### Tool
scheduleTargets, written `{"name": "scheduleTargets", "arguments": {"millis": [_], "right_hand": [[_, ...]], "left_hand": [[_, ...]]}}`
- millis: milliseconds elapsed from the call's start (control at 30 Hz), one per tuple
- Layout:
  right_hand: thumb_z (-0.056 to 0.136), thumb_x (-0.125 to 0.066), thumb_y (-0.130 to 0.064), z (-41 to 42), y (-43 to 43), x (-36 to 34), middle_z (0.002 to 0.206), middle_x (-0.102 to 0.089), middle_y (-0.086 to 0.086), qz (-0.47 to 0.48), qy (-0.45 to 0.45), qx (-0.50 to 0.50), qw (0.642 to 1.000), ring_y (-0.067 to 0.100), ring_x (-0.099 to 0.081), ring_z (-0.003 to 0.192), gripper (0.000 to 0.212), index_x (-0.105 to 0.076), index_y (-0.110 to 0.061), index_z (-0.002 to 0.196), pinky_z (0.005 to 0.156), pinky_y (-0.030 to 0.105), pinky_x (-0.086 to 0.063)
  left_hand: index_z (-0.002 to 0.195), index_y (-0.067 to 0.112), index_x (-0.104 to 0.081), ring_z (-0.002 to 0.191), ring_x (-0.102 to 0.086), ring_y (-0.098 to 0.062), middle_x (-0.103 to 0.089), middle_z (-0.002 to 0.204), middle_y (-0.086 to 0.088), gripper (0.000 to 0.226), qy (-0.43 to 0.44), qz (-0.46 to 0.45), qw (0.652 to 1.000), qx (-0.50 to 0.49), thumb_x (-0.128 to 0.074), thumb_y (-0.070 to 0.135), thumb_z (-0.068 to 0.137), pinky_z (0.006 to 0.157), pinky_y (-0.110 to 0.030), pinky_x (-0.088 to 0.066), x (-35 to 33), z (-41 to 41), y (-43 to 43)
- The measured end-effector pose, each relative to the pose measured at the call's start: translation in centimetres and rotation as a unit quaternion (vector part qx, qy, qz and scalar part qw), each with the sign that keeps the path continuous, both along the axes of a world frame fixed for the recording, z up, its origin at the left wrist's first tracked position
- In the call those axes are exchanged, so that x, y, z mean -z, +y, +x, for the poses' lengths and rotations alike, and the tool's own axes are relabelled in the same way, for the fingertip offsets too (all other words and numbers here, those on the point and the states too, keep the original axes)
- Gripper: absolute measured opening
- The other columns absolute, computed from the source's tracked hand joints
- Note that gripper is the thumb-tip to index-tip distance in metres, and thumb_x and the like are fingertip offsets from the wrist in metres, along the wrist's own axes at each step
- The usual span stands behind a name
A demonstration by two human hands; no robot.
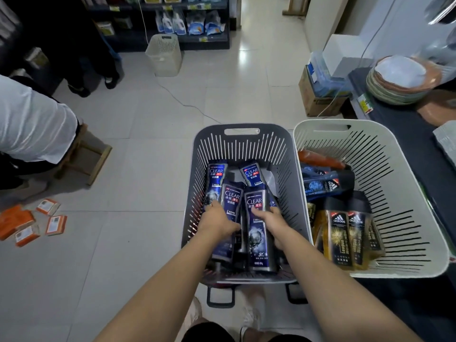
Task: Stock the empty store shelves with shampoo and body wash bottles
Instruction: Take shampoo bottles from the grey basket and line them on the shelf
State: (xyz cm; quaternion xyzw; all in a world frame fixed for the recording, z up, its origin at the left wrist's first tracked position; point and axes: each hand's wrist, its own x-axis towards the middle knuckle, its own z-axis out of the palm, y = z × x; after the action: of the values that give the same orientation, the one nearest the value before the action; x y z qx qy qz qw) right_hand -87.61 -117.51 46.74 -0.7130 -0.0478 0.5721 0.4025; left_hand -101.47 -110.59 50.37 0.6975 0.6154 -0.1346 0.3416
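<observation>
A grey slotted basket (243, 141) on the floor in front of me holds several dark blue CLEAR shampoo bottles. My left hand (217, 219) reaches into it and grips one CLEAR bottle (230, 201) lying at the left middle. My right hand (270, 222) grips another CLEAR bottle (257, 240) lying lengthwise in the centre. Beside it on the right, a white slotted basket (399, 174) holds gold Adidas body wash bottles (348, 239), a dark blue Adidas bottle (325, 185) and an orange bottle (320, 157).
A dark shelf (404, 134) with a stack of plates (399, 80) runs along the right. A person in a white shirt (34, 119) bends at the left near a wooden stool (91, 156). Orange boxes (32, 223) lie on the tiles. Another white basket (164, 55) stands before stocked far shelves.
</observation>
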Motion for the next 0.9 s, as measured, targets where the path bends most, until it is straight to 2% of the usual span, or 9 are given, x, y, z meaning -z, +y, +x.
{"name": "scheduleTargets", "arguments": {"millis": [100,167,233,300,400,500,600,733,900], "right_hand": [[0.041,-0.084,-0.071,0.6,0.3,3.8,0.13,-0.062,0.007,0.036,0.041,0.05,0.997,0.031,-0.061,0.115,0.117,-0.047,-0.019,0.139,0.101,0.052,-0.046],[0.034,-0.08,-0.081,1.5,0.6,5.5,0.138,-0.056,0.002,0.056,0.049,0.091,0.993,0.029,-0.056,0.123,0.124,-0.044,-0.029,0.141,0.105,0.055,-0.042],[0.034,-0.079,-0.081,1.6,0.5,2.5,0.141,-0.053,0.001,0.087,0.017,0.123,0.988,0.029,-0.053,0.126,0.128,-0.04,-0.029,0.144,0.106,0.054,-0.04],[0.032,-0.082,-0.077,0.9,0.1,-2.0,0.138,-0.056,0.003,0.118,-0.027,0.149,0.981,0.029,-0.056,0.122,0.129,-0.042,-0.024,0.143,0.105,0.054,-0.042],[0.029,-0.086,-0.071,-1.0,-1.4,-9.3,0.126,-0.065,0.005,0.164,-0.081,0.212,0.96,0.03,-0.063,0.112,0.121,-0.053,-0.02,0.133,0.102,0.052,-0.046],[0.033,-0.091,-0.06,-3.3,-3.1,-14.8,0.106,-0.074,0.002,0.207,-0.12,0.275,0.931,0.029,-0.069,0.099,0.091,-0.068,-0.02,0.111,0.097,0.05,-0.05],[0.05,-0.094,-0.035,-4.8,-5.7,-19.2,0.099,-0.075,0.005,0.237,-0.163,0.324,0.901,0.028,-0.071,0.093,0.066,-0.066,-0.014,0.105,0.092,0.048,-0.054],[0.052,-0.094,-0.025,-5.8,-12.3,-23.3,0.096,-0.073,0.006,0.212,-0.225,0.395,0.865,0.023,-0.071,0.084,0.069,-0.058,-0.008,0.108,0.08,0.039,-0.058],[0.052,-0.094,-0.03,-6.6,-24.7,-26.4,0.096,-0.075,0.007,0.183,-0.277,0.496,0.803,0.025,-0.073,0.086,0.067,-0.065,-0.009,0.108,0.085,0.042,-0.057]], "left_hand": [[0.123,0.004,-0.044,0.099,-0.066,-0.027,-0.066,0.111,-0.01,0.09,-0.088,-0.075,0.991,-0.06,-0.089,0.037,0.053,0.089,-0.037,-0.055,-0.8,-0.9,1.3],[0.112,0.009,-0.054,0.084,-0.069,-0.021,-0.071,0.096,-0.004,0.087,-0.129,-0.06,0.988,-0.065,-0.083,0.046,0.039,0.08,-0.038,-0.058,-1.3,-1.4,1.9],[0.115,0.004,-0.052,0.086,-0.067,-0.021,-0.068,0.098,-0.003,0.089,-0.159,-0.03,0.986,-0.046,-0.081,0.049,0.043,0.072,-0.033,-0.055,-3.3,-1.6,2.4],[0.112,0.006,-0.045,0.088,-0.061,-0.02,-0.061,0.099,-0.001,0.072,-0.194,0.006,0.981,-0.022,-0.084,0.039,0.06,0.07,-0.029,-0.046,-6.3,-1.8,2.6],[0.106,0.011,-0.045,0.085,-0.06,-0.015,-0.06,0.097,0.002,0.059,-0.259,0.048,0.964,0.035,-0.083,0.032,0.066,0.07,-0.029,-0.048,-9.6,-2.1,3.2],[0.104,0.014,-0.046,0.079,-0.061,-0.009,-0.061,0.095,0.003,0.057,-0.327,0.064,0.938,0.092,-0.084,0.031,0.066,0.057,-0.022,-0.044,-13.2,-2.3,2.8],[0.104,0.017,-0.047,0.084,-0.063,-0.01,-0.064,0.099,0.002,0.057,-0.393,0.077,0.903,0.152,-0.085,0.033,0.064,0.064,-0.025,-0.05,-16.6,-1.3,1.1],[0.108,0.023,-0.046,0.092,-0.064,-0.012,-0.064,0.105,0.005,0.064,-0.454,0.065,0.855,0.241,-0.085,0.04,0.06,0.082,-0.038,-0.055,-20.4,1.0,-3.5],[0.104,0.02,-0.045,0.093,-0.063,-0.016,-0.062,0.104,0.002,0.062,-0.478,0.04,0.807,0.346,-0.083,0.039,0.059,0.083,-0.038,-0.053,-23.0,3.8,-12.6]]}}
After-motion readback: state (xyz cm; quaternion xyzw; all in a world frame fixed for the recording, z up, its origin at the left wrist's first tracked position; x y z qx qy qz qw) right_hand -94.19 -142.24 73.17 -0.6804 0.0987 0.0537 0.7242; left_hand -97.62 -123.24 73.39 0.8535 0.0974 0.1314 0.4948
